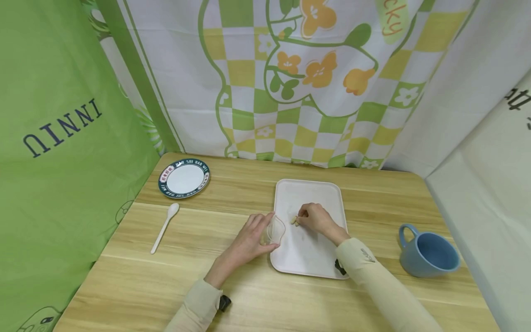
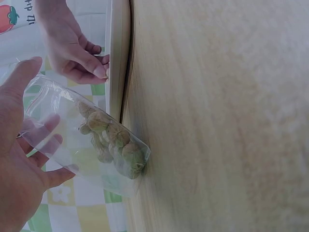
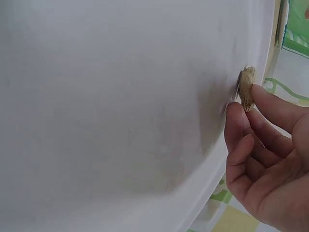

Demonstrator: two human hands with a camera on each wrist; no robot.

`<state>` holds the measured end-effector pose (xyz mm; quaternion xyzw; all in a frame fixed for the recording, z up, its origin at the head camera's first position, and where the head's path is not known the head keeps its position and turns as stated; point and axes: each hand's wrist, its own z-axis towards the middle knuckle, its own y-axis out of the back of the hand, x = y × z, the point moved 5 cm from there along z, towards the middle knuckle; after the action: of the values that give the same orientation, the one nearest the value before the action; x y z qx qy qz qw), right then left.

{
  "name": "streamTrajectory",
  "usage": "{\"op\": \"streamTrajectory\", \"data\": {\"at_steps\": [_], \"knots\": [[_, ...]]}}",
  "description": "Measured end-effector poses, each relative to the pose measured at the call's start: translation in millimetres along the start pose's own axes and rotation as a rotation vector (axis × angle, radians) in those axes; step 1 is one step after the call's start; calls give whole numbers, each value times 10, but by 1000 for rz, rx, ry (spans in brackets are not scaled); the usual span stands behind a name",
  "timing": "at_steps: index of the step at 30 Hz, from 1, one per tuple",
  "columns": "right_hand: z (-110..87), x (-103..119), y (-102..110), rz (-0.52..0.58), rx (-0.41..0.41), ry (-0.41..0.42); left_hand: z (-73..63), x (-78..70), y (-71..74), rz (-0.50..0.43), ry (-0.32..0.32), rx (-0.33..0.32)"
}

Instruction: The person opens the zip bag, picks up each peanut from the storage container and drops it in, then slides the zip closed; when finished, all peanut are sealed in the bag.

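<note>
My left hand [image 1: 248, 237] grips a clear plastic container [image 2: 58, 104] near its open mouth, thumb on one side and fingers on the other. Several unshelled peanuts [image 2: 116, 140] lie at the container's bottom, which stands tilted close over the wooden table beside the tray. Over the middle of the white tray [image 1: 307, 258], my right hand [image 1: 317, 217] has thumb and fingertips on a peanut [image 3: 247, 87]. In the head view, peanuts [image 1: 294, 220] show right at its fingertips. The right hand's other fingers are curled in.
A white spoon [image 1: 162, 232] lies on the left of the wooden table [image 1: 249, 189], below a plate with a dark green rim [image 1: 164, 188]. On the right stands a blue mug [image 1: 419, 263]. Curtains [image 1: 257, 133] hang behind the table and at both sides.
</note>
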<state>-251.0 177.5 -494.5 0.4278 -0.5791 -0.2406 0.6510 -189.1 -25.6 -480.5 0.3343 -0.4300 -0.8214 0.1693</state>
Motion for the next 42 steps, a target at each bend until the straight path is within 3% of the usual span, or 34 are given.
{"op": "streamTrajectory", "data": {"at_steps": [8,17,24,33,42], "knots": [[-49,-60,33,91,-44,17,11,1,4,1,2,2],[-210,62,269,178,-176,171,8,12,-11,2,5,9],[-320,284,356,228,-226,250,4,-7,-2,-11,10,7],[-428,642,423,242,-232,364,11,-12,-10,-15,15,13],[-494,850,342,194,-169,432,21,-16,-16,-21,10,12]]}}
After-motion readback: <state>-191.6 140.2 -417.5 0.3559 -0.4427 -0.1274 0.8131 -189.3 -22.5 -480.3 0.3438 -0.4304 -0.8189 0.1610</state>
